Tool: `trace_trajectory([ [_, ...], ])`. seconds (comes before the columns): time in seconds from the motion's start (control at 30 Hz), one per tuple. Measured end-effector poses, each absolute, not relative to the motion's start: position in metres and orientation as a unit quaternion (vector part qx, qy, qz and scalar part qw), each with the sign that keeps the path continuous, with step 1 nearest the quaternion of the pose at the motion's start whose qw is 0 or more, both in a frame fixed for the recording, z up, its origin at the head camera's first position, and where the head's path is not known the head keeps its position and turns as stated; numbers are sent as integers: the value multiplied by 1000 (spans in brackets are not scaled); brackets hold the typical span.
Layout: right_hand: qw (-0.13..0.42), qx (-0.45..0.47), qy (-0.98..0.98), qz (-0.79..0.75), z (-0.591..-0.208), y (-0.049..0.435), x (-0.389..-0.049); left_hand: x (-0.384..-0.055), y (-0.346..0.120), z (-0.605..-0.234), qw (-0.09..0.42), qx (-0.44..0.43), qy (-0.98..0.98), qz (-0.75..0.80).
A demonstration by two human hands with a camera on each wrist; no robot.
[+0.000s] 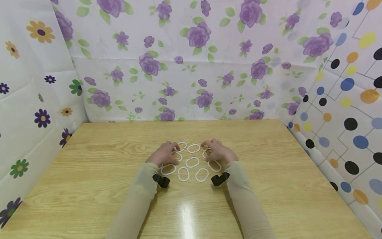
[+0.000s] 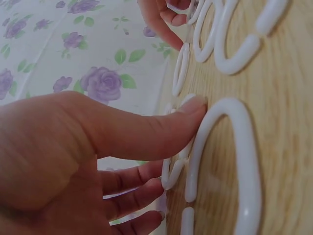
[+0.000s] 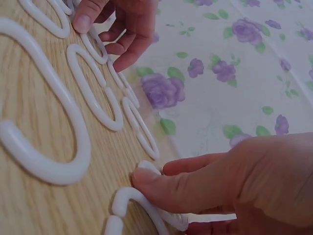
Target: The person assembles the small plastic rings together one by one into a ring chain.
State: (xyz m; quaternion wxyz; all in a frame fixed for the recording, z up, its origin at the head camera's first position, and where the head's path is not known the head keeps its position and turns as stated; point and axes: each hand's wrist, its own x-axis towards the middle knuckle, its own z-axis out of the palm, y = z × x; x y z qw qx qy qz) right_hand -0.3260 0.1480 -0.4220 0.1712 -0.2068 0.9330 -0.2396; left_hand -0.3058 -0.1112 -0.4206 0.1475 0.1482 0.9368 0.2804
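Several white oval plastic rings, each with a small gap like a shower curtain ring, lie flat in a loose cluster on the wooden table. My left hand [image 1: 163, 154] is at the cluster's left side, thumb apart from the fingers. In the left wrist view its thumb tip is beside a large near ring [image 2: 247, 161], with another ring partly hidden behind the thumb. At the right side is my right hand [image 1: 220, 152], its thumb just over a ring [image 3: 132, 193] in the right wrist view. Between the hands lies a middle ring [image 1: 191, 168]. Neither hand lifts a ring.
The wooden table [image 1: 89, 179] reaches back to a flower-printed cloth [image 1: 179, 73]. A flowered cloth hangs at left, a dotted cloth [image 1: 340, 99] at right. Black wrist cameras [image 1: 161, 181] sit on both sleeves. Two more rings lie nearer the front.
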Motion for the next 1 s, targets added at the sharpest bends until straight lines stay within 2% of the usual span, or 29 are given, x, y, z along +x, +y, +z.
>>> trace_trajectory([
  [0.43, 198, -234, 910, -279, -427, 154, -328, -305, -115, -421, 156, 177, 919, 315],
  [0.7, 196, -222, 903, -310, -428, 153, -327, -304, -122, -418, 185, 200, 896, 350],
  [1.0, 186, -213, 891, -355, -432, 164, -328, -303, -136, -407, 142, 204, 906, 344],
])
